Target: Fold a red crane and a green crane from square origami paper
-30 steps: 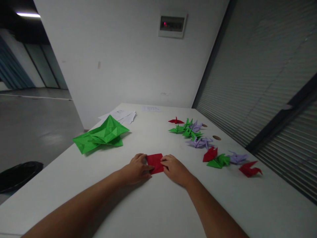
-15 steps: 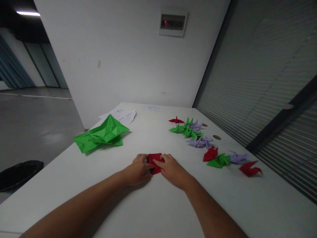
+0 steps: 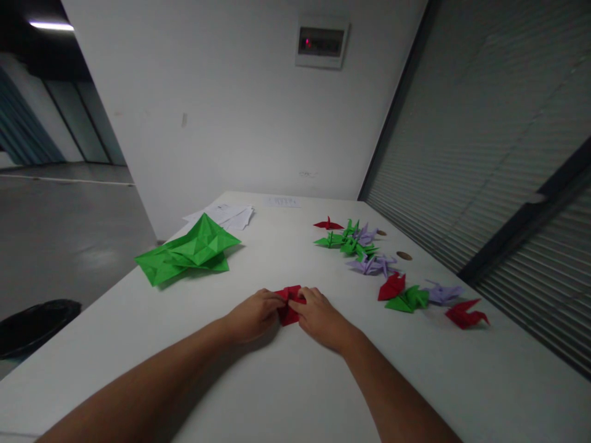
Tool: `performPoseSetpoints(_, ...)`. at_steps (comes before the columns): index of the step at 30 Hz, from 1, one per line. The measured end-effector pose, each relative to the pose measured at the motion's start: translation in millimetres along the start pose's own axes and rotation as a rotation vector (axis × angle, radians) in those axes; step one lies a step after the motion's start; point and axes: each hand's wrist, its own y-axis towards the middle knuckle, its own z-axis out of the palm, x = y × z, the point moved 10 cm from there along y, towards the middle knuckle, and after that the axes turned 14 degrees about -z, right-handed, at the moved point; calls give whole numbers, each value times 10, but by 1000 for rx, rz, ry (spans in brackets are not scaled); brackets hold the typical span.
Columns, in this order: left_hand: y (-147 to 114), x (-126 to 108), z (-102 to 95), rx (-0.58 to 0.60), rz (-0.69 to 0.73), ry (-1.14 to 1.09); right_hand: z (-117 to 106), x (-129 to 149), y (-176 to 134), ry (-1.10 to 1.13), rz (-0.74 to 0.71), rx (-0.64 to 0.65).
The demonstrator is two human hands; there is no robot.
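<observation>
A small red sheet of folded paper (image 3: 288, 315) lies on the white table (image 3: 286, 381) in front of me. My left hand (image 3: 258, 314) grips its left side, with fingertips pinching a flap near the middle. On the right side, my right hand (image 3: 316, 314) has its fingers closed on the paper, thumb and fingertips on its face. Part of the paper is hidden beneath the fingers of both hands.
Creased green paper sheets (image 3: 198, 249) sit at the left, with white papers (image 3: 231, 215) behind them. Several folded paper cranes, including a red one (image 3: 466, 315) and a purple one (image 3: 443, 293), line the right side. A black-lined bin (image 3: 39, 323) stands beyond the left edge.
My left fingers have gone from lying along the paper's left edge to pinching a flap near its middle. My right hand has barely moved.
</observation>
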Motion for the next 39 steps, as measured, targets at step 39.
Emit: performPoseSetpoints(39,-160,-126,155,170,162,152,-207,-58,-16,200,-45,-183)
